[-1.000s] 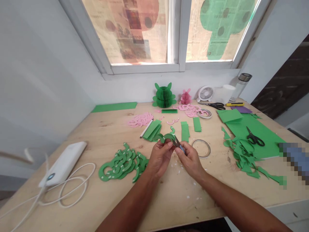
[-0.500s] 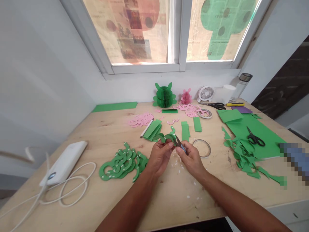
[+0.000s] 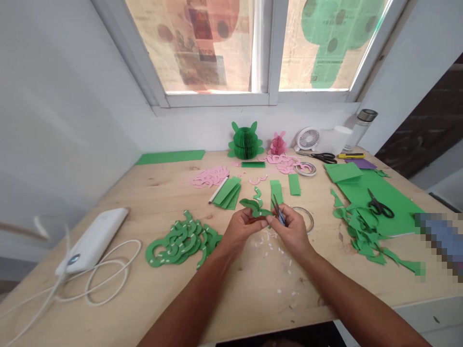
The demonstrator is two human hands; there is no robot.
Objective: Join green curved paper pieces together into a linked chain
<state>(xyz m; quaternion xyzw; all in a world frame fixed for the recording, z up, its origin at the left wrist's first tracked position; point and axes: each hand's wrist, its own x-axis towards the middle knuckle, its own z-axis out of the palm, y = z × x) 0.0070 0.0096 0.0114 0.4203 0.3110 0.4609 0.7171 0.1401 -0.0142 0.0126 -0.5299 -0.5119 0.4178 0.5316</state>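
Between its thumb and fingers, my left hand [image 3: 241, 232] pinches a curved green paper piece [image 3: 254, 208] with small white patches on it. My right hand [image 3: 293, 230] is closed round scissors [image 3: 277, 208], whose blades point up and away. Its thumb and fingertip also touch the right end of the paper piece. A wavy green paper strip [image 3: 257, 195] lies just behind the hands. To the left of my left hand is a heap of green curved paper pieces [image 3: 184, 238], several with white patches. Small white scraps [image 3: 270, 250] are scattered below the hands.
Green offcuts [image 3: 365, 229] and black scissors [image 3: 379, 205] lie at right on green sheets. A tape roll [image 3: 307, 219] sits beside my right hand. Folded green cards [image 3: 227, 193] and pink pieces [image 3: 210, 177] lie behind. A white power bank [image 3: 94, 238] with a cable is at left.
The scissor blades have moved off the green paper piece and now point upward. My right fingertips have come to its right end, and the piece has turned in my left hand.
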